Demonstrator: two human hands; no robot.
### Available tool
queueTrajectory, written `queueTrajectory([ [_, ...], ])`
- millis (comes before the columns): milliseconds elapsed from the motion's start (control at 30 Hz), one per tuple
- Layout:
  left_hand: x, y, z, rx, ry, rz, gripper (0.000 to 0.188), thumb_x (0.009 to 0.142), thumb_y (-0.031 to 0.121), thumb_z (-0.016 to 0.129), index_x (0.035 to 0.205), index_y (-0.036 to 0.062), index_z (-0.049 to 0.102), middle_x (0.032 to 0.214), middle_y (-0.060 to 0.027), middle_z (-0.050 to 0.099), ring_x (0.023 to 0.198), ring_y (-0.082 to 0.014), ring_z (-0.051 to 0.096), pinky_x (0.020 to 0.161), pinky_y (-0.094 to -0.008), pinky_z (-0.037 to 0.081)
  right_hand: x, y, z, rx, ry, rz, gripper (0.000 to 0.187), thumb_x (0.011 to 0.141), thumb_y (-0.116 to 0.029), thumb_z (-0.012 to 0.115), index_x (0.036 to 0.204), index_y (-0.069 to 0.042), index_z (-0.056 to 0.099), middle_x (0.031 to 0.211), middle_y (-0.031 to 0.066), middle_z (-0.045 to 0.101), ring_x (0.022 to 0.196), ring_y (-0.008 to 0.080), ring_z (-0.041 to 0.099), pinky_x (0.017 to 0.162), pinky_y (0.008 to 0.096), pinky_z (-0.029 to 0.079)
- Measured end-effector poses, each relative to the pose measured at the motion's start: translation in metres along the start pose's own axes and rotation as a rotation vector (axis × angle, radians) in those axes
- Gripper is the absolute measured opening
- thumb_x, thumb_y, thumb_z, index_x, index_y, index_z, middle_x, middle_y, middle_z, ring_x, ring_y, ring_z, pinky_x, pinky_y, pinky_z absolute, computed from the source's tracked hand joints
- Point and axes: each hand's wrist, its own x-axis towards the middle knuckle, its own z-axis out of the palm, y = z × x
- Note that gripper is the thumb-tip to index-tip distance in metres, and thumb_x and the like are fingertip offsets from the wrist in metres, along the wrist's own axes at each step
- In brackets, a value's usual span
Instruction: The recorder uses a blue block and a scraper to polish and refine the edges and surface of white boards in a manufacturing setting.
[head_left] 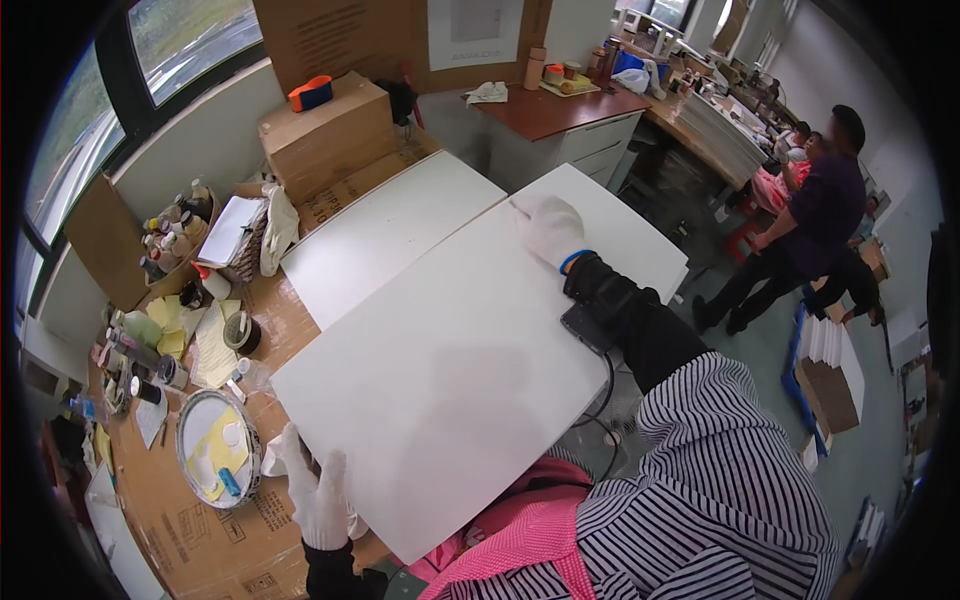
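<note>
A large white flat panel [440, 390] lies slanted across the bench in front of me. My left hand [320, 500], in a white glove, is beside the panel's near left edge with fingers spread, thumb apart. Far across the panel rests my right hand [552, 232], gloved in white with a blue cuff band. Its fingers are curled at the far edge; whatever they may hold is hidden. Beyond that edge lies a second white panel [390, 230].
A round tub lid [190, 470] with a yellow cloth and blue piece sits left, near a dark cup [242, 332]. Bottles [175, 235] crowd a box behind. A cardboard box [325, 130] stands at the back. A person [825, 215] is at the right, by stacked panels [835, 370].
</note>
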Motion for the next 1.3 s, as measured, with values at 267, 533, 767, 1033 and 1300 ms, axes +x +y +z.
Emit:
queueTrajectory([
  [267, 0.002, -0.022, 0.040, 0.228, 0.174, 0.434, 0.068, 0.099, 0.038, 0.063, 0.149, -0.0027, 0.043, 0.146, -0.0195, 0.053, 0.134, -0.0285, 0.051, 0.116, -0.0422, 0.036, -0.021, -0.129, 0.126, 0.081, 0.114, -0.207, 0.019, 0.081, -0.014, 0.057, 0.089, 0.002, 0.064, 0.083, 0.0180, 0.065, 0.076, 0.0345, 0.064, 0.068, 0.0461, 0.053],
  [533, 0.015, -0.025, 0.054, 0.323, 0.012, 0.444, 0.070, 0.098, 0.038, 0.064, 0.149, -0.0042, 0.041, 0.146, -0.0213, 0.051, 0.134, -0.0306, 0.050, 0.116, -0.0426, 0.036, -0.114, -0.417, 0.135, 0.249, -0.298, -0.564, 0.027, 0.084, -0.034, 0.068, 0.080, -0.008, 0.071, 0.085, 0.0116, 0.072, 0.079, 0.0345, 0.070, 0.069, 0.0486, 0.058],
  [767, 0.018, -0.026, 0.054, 0.378, -0.033, 0.448, 0.071, 0.098, 0.039, 0.064, 0.149, -0.0055, 0.040, 0.146, -0.0229, 0.050, 0.135, -0.0325, 0.049, 0.116, -0.0429, 0.037, -0.086, -0.334, 0.128, 0.108, -0.036, -0.513, 0.016, 0.074, -0.023, 0.069, 0.076, -0.009, 0.075, 0.077, 0.0122, 0.072, 0.072, 0.0353, 0.069, 0.063, 0.0490, 0.054],
  [1033, 0.028, -0.029, 0.053, 0.415, -0.070, 0.482, 0.073, 0.098, 0.039, 0.065, 0.149, -0.0070, 0.039, 0.147, -0.0247, 0.048, 0.135, -0.0346, 0.049, 0.115, -0.0433, 0.037, -0.014, -0.020, 0.047, -0.155, 0.306, 0.206, 0.018, 0.072, -0.022, 0.069, 0.080, -0.005, 0.071, 0.074, 0.0146, 0.067, 0.068, 0.0334, 0.067, 0.057, 0.0483, 0.051],
  [1300, 0.030, -0.030, 0.054, 0.443, -0.067, 0.476, 0.075, 0.098, 0.039, 0.066, 0.149, -0.0084, 0.038, 0.147, -0.0265, 0.047, 0.135, -0.0368, 0.048, 0.115, -0.0436, 0.037, -0.019, -0.069, 0.086, 0.031, 0.373, 0.146, 0.013, 0.075, -0.015, 0.062, 0.077, -0.003, 0.067, 0.072, 0.0163, 0.065, 0.064, 0.0360, 0.064, 0.056, 0.0497, 0.049],
])
